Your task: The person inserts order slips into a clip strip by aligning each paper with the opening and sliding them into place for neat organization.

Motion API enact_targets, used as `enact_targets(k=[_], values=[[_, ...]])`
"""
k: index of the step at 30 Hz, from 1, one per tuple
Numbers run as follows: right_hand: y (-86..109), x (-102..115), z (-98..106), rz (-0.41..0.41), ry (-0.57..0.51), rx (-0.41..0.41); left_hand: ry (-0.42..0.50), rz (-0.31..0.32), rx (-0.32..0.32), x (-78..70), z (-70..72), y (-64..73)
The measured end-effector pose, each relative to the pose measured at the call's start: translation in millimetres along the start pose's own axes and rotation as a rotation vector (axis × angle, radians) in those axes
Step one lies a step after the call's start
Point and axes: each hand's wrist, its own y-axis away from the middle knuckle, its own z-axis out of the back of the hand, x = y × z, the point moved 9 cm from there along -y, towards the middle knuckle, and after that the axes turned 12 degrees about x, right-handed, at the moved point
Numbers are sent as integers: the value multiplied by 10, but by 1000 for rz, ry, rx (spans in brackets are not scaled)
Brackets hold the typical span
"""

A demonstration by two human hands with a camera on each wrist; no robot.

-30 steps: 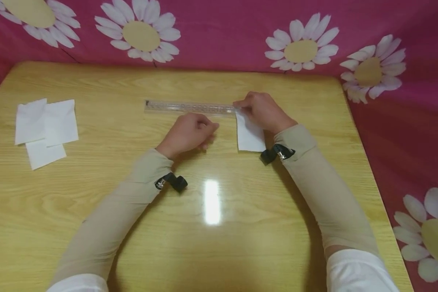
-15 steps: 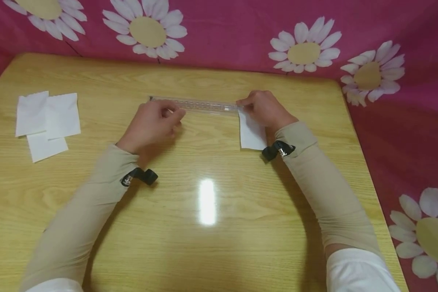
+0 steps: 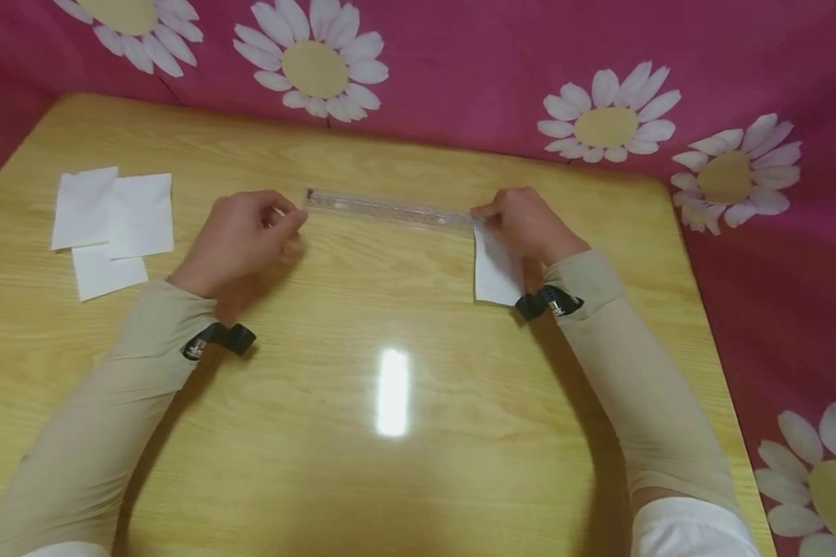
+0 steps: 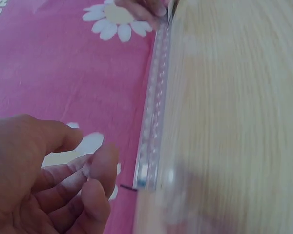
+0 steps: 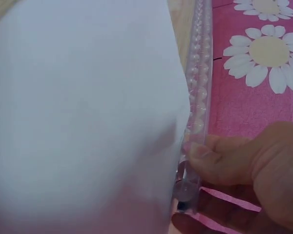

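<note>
A long, narrow clear plastic strip [image 3: 390,210] with a row of round bumps extends between my two hands. My right hand [image 3: 529,224] pinches its right end between thumb and fingers, as the right wrist view shows. The edge of a white sheet of paper [image 3: 496,267] lies along the strip there; in the right wrist view this paper [image 5: 83,107] fills much of the frame and hides part of the strip. My left hand [image 3: 240,236] is just off the strip's left end, fingers loosely curled and holding nothing. A gap shows between thumb and fingers in the left wrist view.
Several overlapping white paper sheets [image 3: 142,216] lie at the left of the wooden table [image 3: 334,348]. A pink cloth with daisies [image 3: 460,85] hangs behind the table's back edge and along its right side.
My left hand has slid leftward along the strip, from near its middle to just beyond its left end. My right hand keeps its pinch at the right end, with the paper beside it.
</note>
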Motion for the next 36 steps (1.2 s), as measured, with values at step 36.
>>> enact_targets(k=[36], values=[[44, 7, -3, 21, -54, -21, 235, 194, -291, 1069, 960, 133]])
